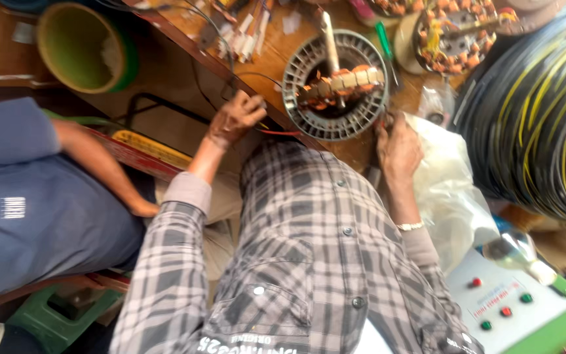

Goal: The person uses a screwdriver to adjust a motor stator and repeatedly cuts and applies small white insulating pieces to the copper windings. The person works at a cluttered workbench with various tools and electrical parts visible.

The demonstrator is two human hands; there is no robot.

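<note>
- At the far left, beyond the surface's edge, a second person in a blue shirt (40, 210) sits close by, one bare arm hanging down beside the wearer's left sleeve.
- A green round plastic tub (80, 46) stands above that person, off the wooden surface (276, 59).
- The left hand (234, 119) rests at the near edge of the surface, fingers curled loosely over thin dark and red wires (276, 131); whether it pinches them cannot be told.
- A bundle of white paper strips (247, 33) lies toward the far edge, behind the left hand.
- The grey round ribbed metal motor housing with copper windings (335, 85) sits at the near edge, between the two hands, a pale rod standing up through it.
- The right hand (397, 145) is just beside the housing's right rim, closed into a fist around something hidden.
- A second wound stator (456, 36) lies near the far edge; a crumpled clear plastic bag (453, 183) and a large coil of black-and-yellow cable (538, 111) crowd the right side.
</note>
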